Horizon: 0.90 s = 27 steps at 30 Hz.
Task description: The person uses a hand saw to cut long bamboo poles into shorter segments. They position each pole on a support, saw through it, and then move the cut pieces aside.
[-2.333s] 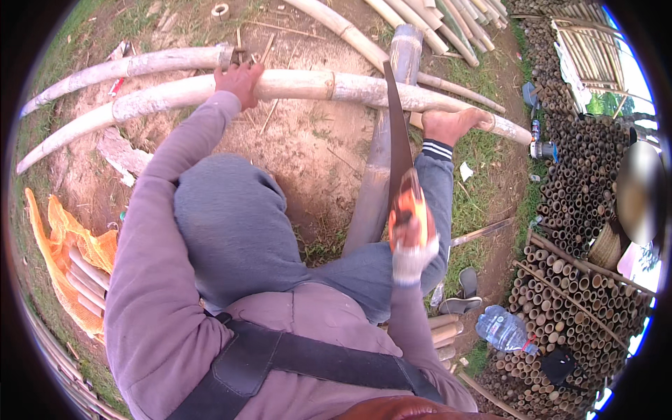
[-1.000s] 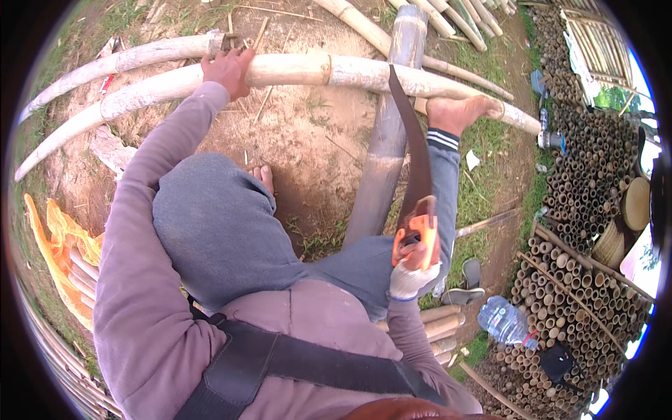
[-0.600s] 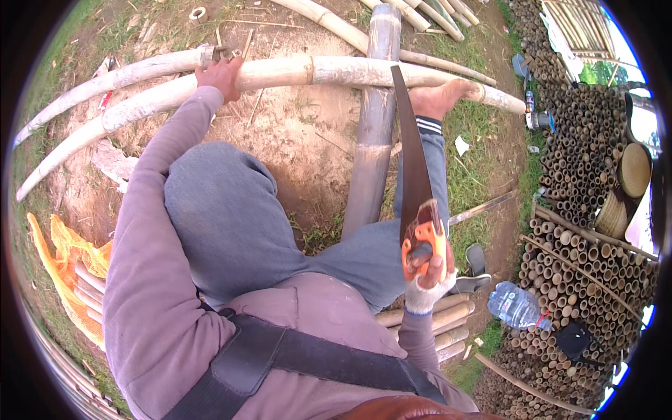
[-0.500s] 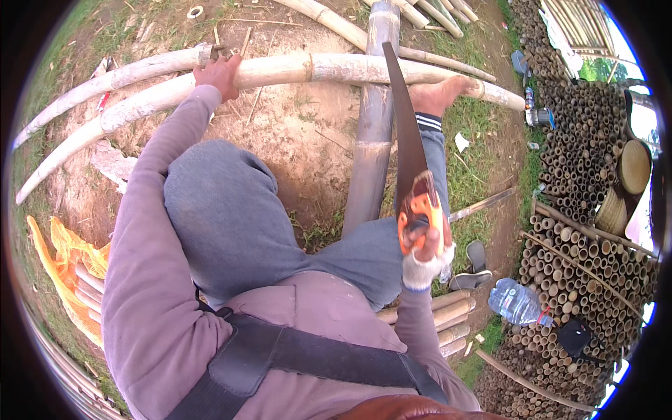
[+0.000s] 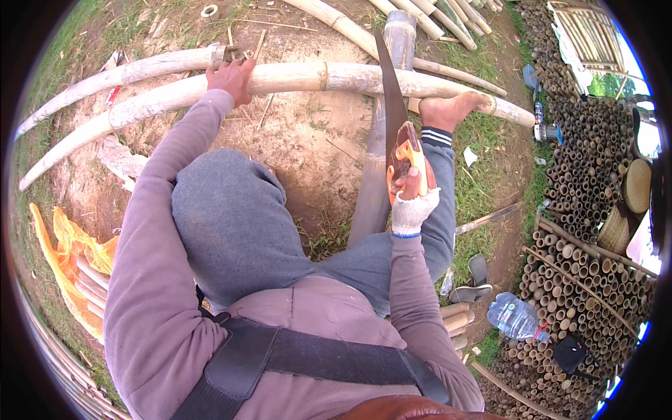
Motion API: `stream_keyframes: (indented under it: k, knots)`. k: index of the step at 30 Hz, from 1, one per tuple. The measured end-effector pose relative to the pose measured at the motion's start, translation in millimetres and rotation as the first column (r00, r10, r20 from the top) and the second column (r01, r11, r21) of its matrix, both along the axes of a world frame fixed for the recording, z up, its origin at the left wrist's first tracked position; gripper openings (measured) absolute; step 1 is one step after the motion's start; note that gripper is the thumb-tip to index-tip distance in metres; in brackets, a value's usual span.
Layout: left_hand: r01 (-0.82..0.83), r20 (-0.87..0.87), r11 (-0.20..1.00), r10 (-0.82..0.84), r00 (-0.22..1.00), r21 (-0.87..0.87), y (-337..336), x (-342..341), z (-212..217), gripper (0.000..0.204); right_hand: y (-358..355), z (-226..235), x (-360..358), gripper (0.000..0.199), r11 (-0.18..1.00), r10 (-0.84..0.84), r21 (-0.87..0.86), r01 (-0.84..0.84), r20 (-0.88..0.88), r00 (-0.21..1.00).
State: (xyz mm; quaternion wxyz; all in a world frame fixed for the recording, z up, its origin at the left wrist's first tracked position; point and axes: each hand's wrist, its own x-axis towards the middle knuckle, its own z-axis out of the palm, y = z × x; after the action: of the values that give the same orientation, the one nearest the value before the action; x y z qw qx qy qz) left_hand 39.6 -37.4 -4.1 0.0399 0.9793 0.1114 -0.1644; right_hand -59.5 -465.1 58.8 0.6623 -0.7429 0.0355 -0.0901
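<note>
My left hand [image 5: 232,78] is bare and wraps over a long pale bamboo pole [image 5: 290,77], which lies crosswise ahead of me. My right hand [image 5: 414,203], in a white knit glove with the fingertips out, grips the orange handle of a handsaw [image 5: 394,105]. Its dark blade points away from me and crosses the pole; whether the teeth bite into it I cannot tell. Under the pole runs a thicker grey bamboo log [image 5: 371,199], pointing toward me. My bare right foot [image 5: 451,110] rests against the pole, right of the saw.
A second bamboo pole [image 5: 133,71] lies beyond the first at left. Cut bamboo lengths [image 5: 448,21] lie at the far right. A large stack of bamboo pieces [image 5: 588,182], a plastic water bottle [image 5: 518,316] and sandals [image 5: 476,280] are at right. Orange netting [image 5: 73,238] lies at left.
My right hand has pushed the saw forward and a little left, so the handle is nearer the pole. My left hand keeps its place on the pole. The whole view has shifted slightly.
</note>
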Motion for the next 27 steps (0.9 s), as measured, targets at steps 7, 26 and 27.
stream_keyframes:
  k: [7,26,27]
  knots:
    - [-0.011,-0.009,1.0,0.011,1.0,-0.004,4,-1,2,0.08,-21,5,-39,0.043,1.0,0.017,0.027,-0.015,-0.09,0.996]
    - [-0.001,-0.006,1.0,0.001,1.0,-0.002,3,-3,-3,0.073,-30,23,-72,0.047,0.997,0.063,0.05,-0.058,-0.121,0.991]
    - [0.008,0.0,1.0,-0.008,1.0,0.002,1,-1,-4,0.074,-38,25,-82,0.049,0.995,0.085,0.067,-0.077,-0.13,0.988]
